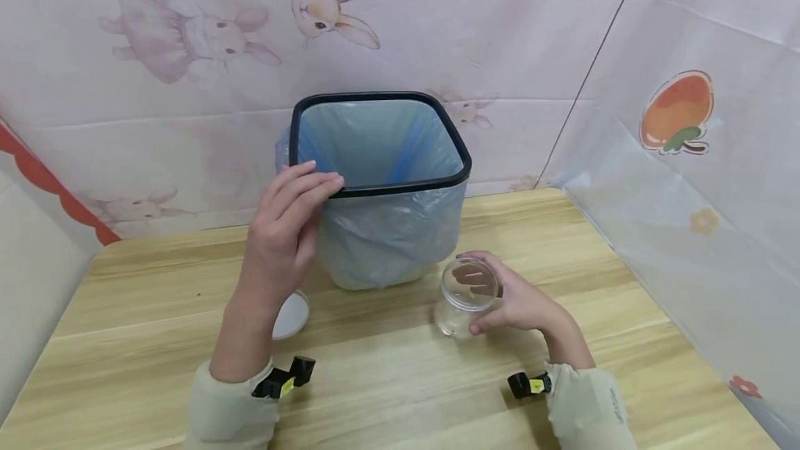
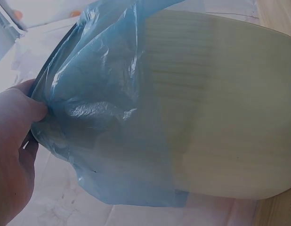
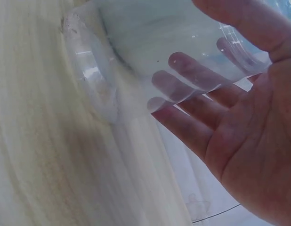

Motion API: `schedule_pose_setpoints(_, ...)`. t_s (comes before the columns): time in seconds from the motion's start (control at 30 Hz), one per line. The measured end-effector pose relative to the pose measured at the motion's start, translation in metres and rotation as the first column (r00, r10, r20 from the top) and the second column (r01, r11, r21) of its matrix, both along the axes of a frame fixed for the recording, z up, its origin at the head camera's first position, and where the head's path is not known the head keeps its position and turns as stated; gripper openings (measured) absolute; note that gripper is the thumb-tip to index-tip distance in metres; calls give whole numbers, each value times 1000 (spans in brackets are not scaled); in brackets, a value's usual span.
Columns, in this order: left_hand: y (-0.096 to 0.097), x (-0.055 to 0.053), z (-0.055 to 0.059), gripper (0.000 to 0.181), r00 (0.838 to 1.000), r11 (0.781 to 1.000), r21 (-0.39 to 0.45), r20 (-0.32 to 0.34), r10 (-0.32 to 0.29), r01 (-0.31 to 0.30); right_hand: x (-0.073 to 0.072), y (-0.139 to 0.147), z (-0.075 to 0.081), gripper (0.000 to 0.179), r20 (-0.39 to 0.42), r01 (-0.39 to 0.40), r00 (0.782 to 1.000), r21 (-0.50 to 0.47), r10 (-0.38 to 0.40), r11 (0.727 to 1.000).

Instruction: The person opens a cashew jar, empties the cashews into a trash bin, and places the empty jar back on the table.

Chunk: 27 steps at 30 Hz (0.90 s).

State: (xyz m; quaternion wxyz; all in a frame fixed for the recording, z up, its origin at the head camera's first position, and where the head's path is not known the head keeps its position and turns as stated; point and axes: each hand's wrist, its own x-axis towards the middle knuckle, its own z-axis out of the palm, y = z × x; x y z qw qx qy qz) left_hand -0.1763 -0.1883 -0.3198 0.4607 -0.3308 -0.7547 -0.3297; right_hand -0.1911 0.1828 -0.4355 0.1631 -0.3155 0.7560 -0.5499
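A bin (image 1: 400, 190) with a black rim and a blue plastic bag lining it stands upright on the table. My left hand (image 1: 282, 228) grips its near left corner, fingers over the rim. In the left wrist view the thumb presses the bag (image 2: 103, 94) from outside. My right hand (image 1: 523, 303) holds a clear, lidless jar (image 1: 455, 312) from its right side, thumb in front and fingers behind. The jar's base is right at the tabletop, in front of the bin. Partly behind my left wrist lies a round white lid (image 1: 292, 316).
The wooden table (image 1: 387, 394) ends at a wall sheet (image 1: 519, 26) printed with rabbits, just behind the bin. Another pale sheet (image 1: 700, 200) closes off the right side. Black wrist cameras sit on both cuffs.
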Motion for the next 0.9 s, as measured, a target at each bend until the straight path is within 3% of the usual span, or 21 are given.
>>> schedule_pose_setpoints(0.33, -7, -1, -5, 36, 1000, 1000, 1, 18, 9, -9, -3, -1, -5, 113, 50, -44, 998, 19, 43, 999)
schedule_pose_setpoints(0.5, -12, 2, -7, 36, 1000, 1000, 3, 2, 26, -26, -13, 0, -4, 115, 58, -98, 994, 56, 95, 994)
schedule_pose_setpoints(0.7, -10, 3, -14, 37, 999, 999, -42, 23, 34, -33, -12, 18, 3, 111, 19, -134, 991, 66, 133, 989)
schedule_pose_setpoints(0.8, -9, 7, -12, 35, 999, 995, -93, 25, 28, -26, -9, 27, 14, 102, -58, -90, 994, 74, 94, 993)
schedule_pose_setpoints(0.9, -11, 17, -7, 38, 1000, 991, -130, 17, 11, -8, -3, 30, 30, 84, -158, 65, 986, 119, -46, 991)
